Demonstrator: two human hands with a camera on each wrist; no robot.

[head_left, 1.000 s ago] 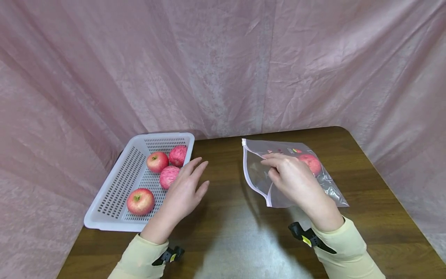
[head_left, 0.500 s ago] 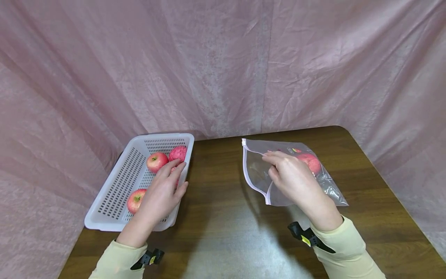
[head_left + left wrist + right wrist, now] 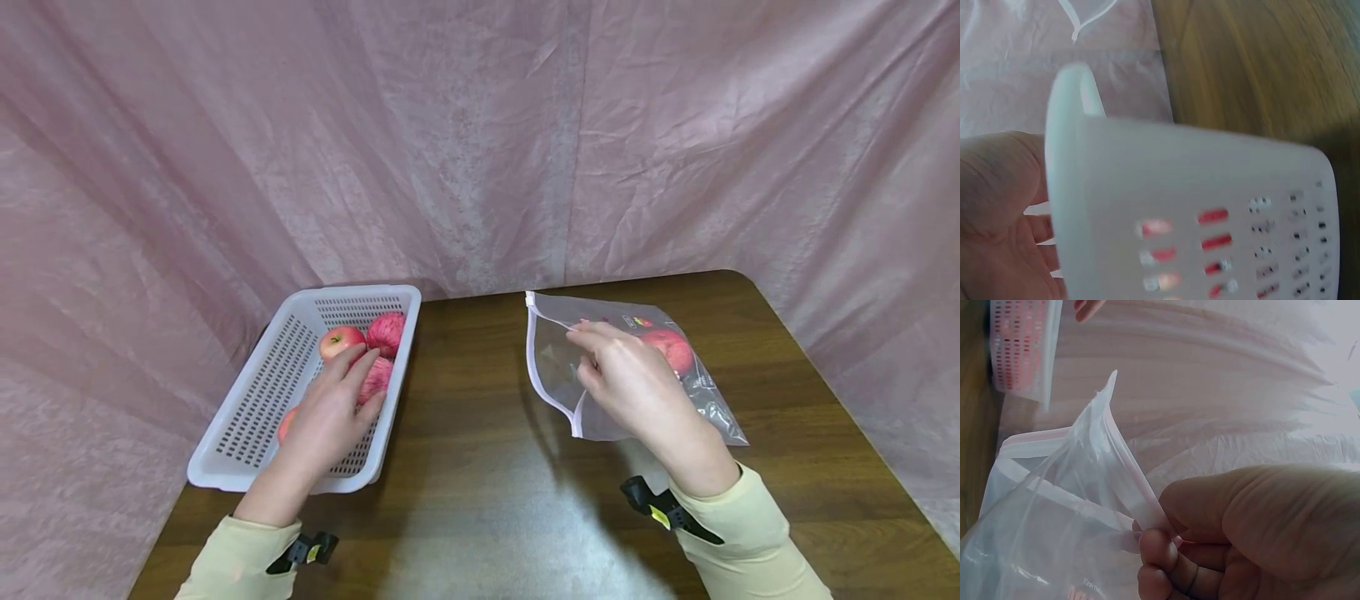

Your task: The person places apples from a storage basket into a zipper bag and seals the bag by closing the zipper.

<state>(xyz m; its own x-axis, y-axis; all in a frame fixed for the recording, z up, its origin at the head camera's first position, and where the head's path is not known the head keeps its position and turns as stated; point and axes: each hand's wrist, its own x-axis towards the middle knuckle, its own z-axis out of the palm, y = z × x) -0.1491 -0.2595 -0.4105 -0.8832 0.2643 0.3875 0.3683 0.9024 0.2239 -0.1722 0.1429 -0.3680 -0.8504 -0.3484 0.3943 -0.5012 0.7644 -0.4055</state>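
In the head view, my left hand is over the white perforated basket, with its fingers spread and loosely bent. A streaked red apple lies between its fingers and thumb, partly hidden. Behind it are a yellowish-red apple and another streaked apple. Under the hand, one more apple is mostly covered. My right hand pinches the mouth edge of a clear zip bag between thumb and fingers. The bag's mouth gapes toward the basket, and a red apple lies inside.
Basket and bag are on a dark brown wooden table, with bare wood between them. A pink curtain hangs behind the table's far edge. Black straps circle both wrists.
My left hand has moved left from beside the basket's right rim to over the apples inside. The basket has shifted slightly. My right hand keeps its pinch, and the bag's mouth has lifted a little.
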